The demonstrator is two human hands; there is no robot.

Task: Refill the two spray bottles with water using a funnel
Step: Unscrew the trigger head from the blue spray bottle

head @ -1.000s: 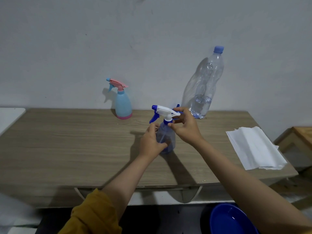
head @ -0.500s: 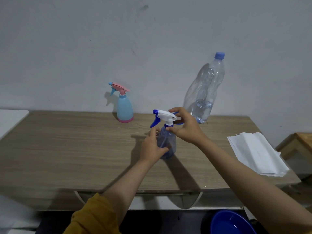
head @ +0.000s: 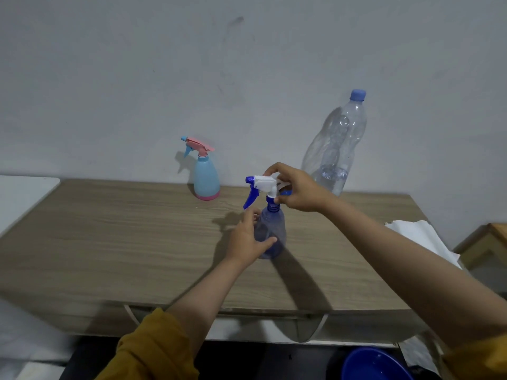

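Observation:
A clear blue spray bottle [head: 273, 231] stands mid-table. My left hand [head: 247, 238] wraps its body. My right hand [head: 297, 189] grips its white and blue spray head [head: 262, 185], which sits raised above the bare threaded neck. A light blue spray bottle with a pink head [head: 205, 175] stands at the back near the wall. A large clear water bottle with a blue cap [head: 338, 144] leans at the back right, with a little water at its bottom. I see no funnel.
The wooden table [head: 123, 242] runs to the wall. White paper sheets [head: 419, 237] lie at its right end. A blue bowl [head: 375, 364] sits on the floor below the front edge. A wooden stool [head: 488, 242] stands far right.
My right hand has lifted the spray head up off the neck of the blue bottle. My left hand has kept hold of the body. The camera has tilted slightly.

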